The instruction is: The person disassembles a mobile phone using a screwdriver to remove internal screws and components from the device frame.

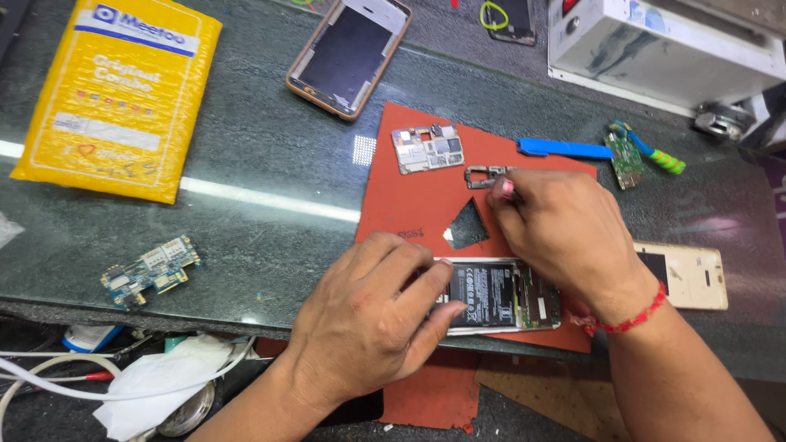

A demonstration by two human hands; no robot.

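Opened phone [503, 296] on red mat [409, 205], board [427, 148] already out, battery still in; left hand [368, 315] clamps the phone, right hand [557, 229] pinches small bracket [485, 175].

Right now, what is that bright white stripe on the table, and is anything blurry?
Head view: the stripe is glare, a light mirrored in the glossy dark countertop; it runs up to the red mat. The left hand and right hand on the opened phone look sharp, with soft shadows; the white machine at the top edge looks slightly washed out.
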